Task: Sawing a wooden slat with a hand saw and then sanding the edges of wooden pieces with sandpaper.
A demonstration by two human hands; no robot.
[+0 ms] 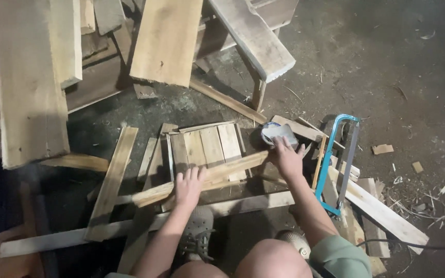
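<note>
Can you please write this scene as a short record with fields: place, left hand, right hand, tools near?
place: dirty floor strewn with wooden boards
left hand: left hand pressed flat on a long wooden strip
right hand: right hand at the strip's far end, beside a small round tin
under the strip: slatted wood panel
tools near: blue-framed hacksaw, right of the right hand

The right hand covers part of the small grey block, so its grip there can't be made out. The big planks run off the top edge. The cable leaves at the right.
</note>
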